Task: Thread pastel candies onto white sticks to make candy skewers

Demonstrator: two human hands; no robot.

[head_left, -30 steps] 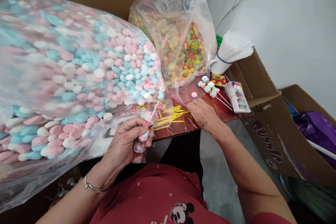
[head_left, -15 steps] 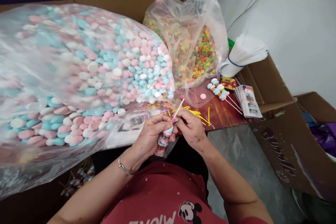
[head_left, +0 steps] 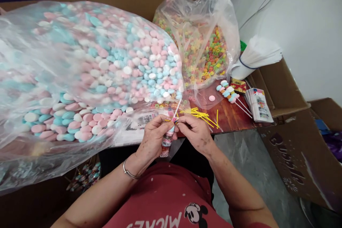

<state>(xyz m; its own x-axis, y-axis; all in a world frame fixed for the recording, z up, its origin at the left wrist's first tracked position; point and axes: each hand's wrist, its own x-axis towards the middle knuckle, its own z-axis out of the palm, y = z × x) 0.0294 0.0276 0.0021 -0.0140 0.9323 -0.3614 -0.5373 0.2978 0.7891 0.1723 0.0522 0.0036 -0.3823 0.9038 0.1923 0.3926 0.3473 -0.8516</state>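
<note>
Left hand (head_left: 153, 137) is closed around a wrapped candy stick (head_left: 169, 139), held just off the near edge of the table (head_left: 229, 115). White stick end pokes up and away from the fist; the wrapped part hangs below it. Right hand (head_left: 196, 133) is pinched shut at the neck of the wrap, fingertips touching a yellow tie (head_left: 173, 119) there.

Handling, my read: very light. Thin stick, stiff but it would probably snap if bent. Candies look soft and chalky, film wrap slick and crinkly. Best grip is around the wrapped body, as the left hand has it, with a fingertip pinch at the neck for the tie. The tie looks like thin flat wire, easy to bend and easy to drop.

Loose ties (head_left: 203, 114) are scattered on the table just beyond the right hand. Past them lie finished sticks (head_left: 227, 91) with pastel discs. A big clear bag (head_left: 93, 67) of pink, blue and white discs sits left of the hands, and a smaller bag of coloured rings (head_left: 205, 53) sits behind the ties. Glossy red-brown tabletop.
</note>
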